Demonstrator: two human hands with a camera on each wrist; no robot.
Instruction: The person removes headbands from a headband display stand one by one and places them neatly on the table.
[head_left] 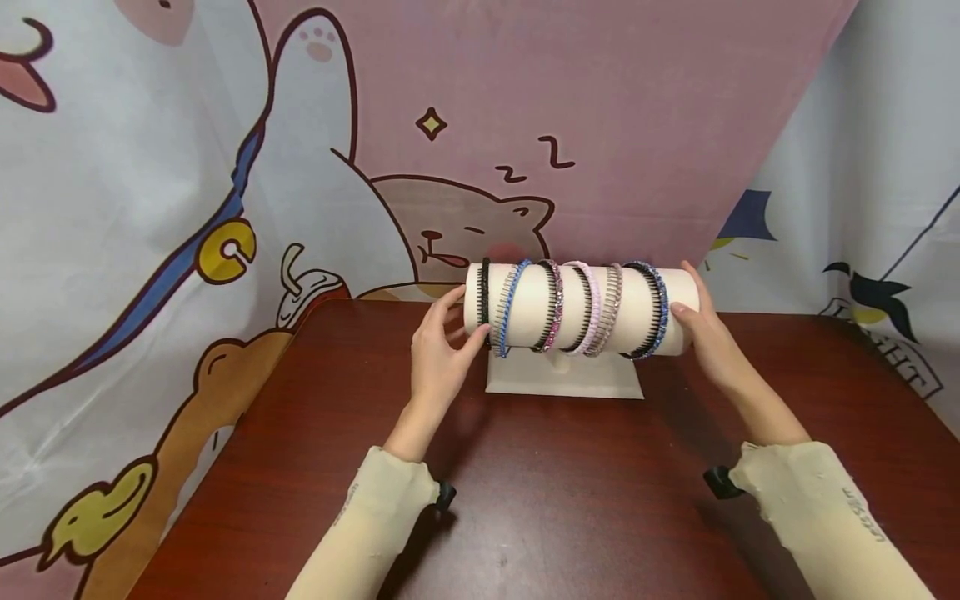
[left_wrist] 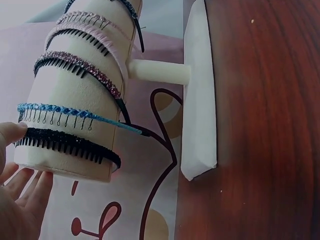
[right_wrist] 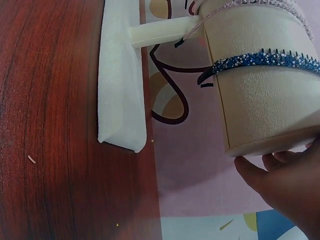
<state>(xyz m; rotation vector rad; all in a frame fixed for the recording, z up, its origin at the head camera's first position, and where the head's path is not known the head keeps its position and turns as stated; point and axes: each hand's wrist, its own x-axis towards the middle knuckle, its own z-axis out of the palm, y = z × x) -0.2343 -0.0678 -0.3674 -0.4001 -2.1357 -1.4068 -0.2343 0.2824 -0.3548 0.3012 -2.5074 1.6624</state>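
Note:
A cream cylinder stand on a white base carries several headbands: a black one at the left end, a thin blue one, a pink glitter one, pale pink ones and a blue-beaded one at the right end. My left hand cups the left end. Its thumb touches the black headband, and its straight fingers lie against the end face. My right hand cups the right end, with fingertips at the rim of the cylinder.
The stand sits near the far edge of a dark red-brown table. A cartoon-printed cloth backdrop hangs close behind it. A short post joins the cylinder to the base. Small crumbs lie on the wood.

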